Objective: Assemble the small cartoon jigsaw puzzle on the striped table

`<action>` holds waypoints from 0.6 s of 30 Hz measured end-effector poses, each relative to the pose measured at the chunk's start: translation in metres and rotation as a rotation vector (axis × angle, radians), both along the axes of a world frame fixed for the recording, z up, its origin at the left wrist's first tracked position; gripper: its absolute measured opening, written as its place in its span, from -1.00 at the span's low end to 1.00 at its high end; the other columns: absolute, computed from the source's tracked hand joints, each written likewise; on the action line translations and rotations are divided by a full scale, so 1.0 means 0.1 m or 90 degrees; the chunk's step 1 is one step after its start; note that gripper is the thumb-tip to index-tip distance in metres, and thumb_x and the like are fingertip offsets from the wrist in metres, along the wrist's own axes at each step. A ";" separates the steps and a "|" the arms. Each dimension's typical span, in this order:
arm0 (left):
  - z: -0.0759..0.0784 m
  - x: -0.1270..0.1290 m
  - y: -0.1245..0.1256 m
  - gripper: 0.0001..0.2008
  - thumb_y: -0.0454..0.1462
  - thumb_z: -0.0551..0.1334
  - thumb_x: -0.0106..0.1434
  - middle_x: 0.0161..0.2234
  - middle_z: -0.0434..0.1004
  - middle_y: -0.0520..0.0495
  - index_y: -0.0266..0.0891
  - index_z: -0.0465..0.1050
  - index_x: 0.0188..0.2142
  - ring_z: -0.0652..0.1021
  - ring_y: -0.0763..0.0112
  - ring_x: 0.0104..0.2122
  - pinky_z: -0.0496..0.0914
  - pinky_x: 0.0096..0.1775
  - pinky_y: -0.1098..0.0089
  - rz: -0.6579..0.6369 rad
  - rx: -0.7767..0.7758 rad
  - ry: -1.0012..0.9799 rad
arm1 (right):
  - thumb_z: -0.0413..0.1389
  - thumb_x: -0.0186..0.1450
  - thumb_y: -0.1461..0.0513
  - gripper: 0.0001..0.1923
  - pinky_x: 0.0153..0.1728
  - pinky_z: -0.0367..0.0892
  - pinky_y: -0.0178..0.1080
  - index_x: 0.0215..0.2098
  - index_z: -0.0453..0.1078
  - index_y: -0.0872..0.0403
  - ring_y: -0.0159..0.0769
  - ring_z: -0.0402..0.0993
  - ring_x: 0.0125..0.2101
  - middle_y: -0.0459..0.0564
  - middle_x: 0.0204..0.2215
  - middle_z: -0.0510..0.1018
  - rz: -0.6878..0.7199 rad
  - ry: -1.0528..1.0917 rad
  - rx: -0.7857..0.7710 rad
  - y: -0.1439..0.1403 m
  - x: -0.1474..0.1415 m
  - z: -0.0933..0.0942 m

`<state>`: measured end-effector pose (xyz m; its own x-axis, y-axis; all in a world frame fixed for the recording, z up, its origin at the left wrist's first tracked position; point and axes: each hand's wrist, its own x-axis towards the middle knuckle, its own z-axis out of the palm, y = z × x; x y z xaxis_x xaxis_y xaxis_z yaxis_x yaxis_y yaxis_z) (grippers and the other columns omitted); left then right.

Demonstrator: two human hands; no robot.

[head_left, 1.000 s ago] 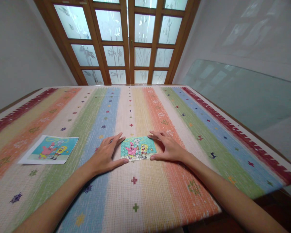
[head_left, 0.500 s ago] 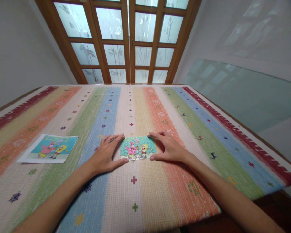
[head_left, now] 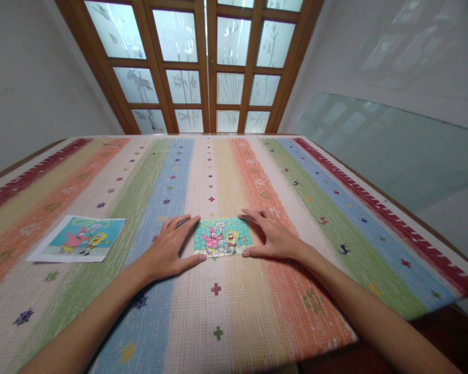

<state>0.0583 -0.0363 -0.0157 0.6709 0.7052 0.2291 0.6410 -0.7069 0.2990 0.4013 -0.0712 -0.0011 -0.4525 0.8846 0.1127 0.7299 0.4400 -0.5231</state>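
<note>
A small jigsaw puzzle point(head_left: 222, 236), its pieces fitted together into a cartoon picture, lies flat on the striped tablecloth point(head_left: 216, 311). My left hand point(head_left: 175, 244) rests at its left side, thumb and forefinger spread wide, their tips at the two left corners. Opposite it, my right hand point(head_left: 271, 234) curves about the right side, with fingertips at the far right corner and the thumb at the near one. Palms stay clear of the puzzle. Off to the left lies a printed picture card point(head_left: 81, 239) with the same cartoon figures, untouched by either hand.
The cloth covers a wide table with its near edge point(head_left: 327, 349) at the lower right. Beyond the far side stand wooden doors point(head_left: 208, 104) with frosted panes. A pale glass panel point(head_left: 390, 150) leans along the right wall.
Both hands keep nearly the same place around the puzzle; the right fingertips shift very slightly. The puzzle and the picture card stay put.
</note>
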 end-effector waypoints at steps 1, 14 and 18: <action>0.00 0.00 0.00 -0.16 0.16 0.23 0.35 0.30 0.27 -0.41 -0.22 0.05 0.42 0.30 -0.23 0.28 0.27 0.23 -0.18 0.000 -0.003 0.004 | 0.39 0.13 -0.14 0.17 0.23 0.24 0.29 0.53 -0.07 -0.11 0.22 0.25 0.23 0.15 0.29 0.41 0.002 0.001 -0.002 0.00 0.00 0.00; 0.03 0.00 0.01 -0.20 0.10 0.25 0.35 0.26 0.35 -0.34 -0.15 0.06 0.42 0.35 -0.20 0.25 0.29 0.22 -0.18 -0.023 0.011 -0.015 | 0.41 0.11 -0.13 0.27 0.21 0.24 0.30 0.55 -0.22 -0.14 0.24 0.25 0.24 0.12 0.30 0.42 -0.001 0.006 0.005 0.00 0.01 -0.01; 0.03 -0.01 0.01 -0.22 0.07 0.24 0.36 0.27 0.34 -0.33 -0.13 0.03 0.43 0.35 -0.18 0.25 0.30 0.22 -0.16 -0.037 0.006 -0.021 | 0.40 0.12 -0.15 0.25 0.23 0.22 0.28 0.55 -0.18 -0.12 0.22 0.25 0.25 0.12 0.31 0.41 -0.003 0.022 0.000 0.00 0.02 -0.02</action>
<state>0.0578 -0.0356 -0.0126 0.7026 0.6632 0.2581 0.5890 -0.7455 0.3120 0.4030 -0.0707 -0.0031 -0.4446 0.8866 0.1275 0.7133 0.4366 -0.5482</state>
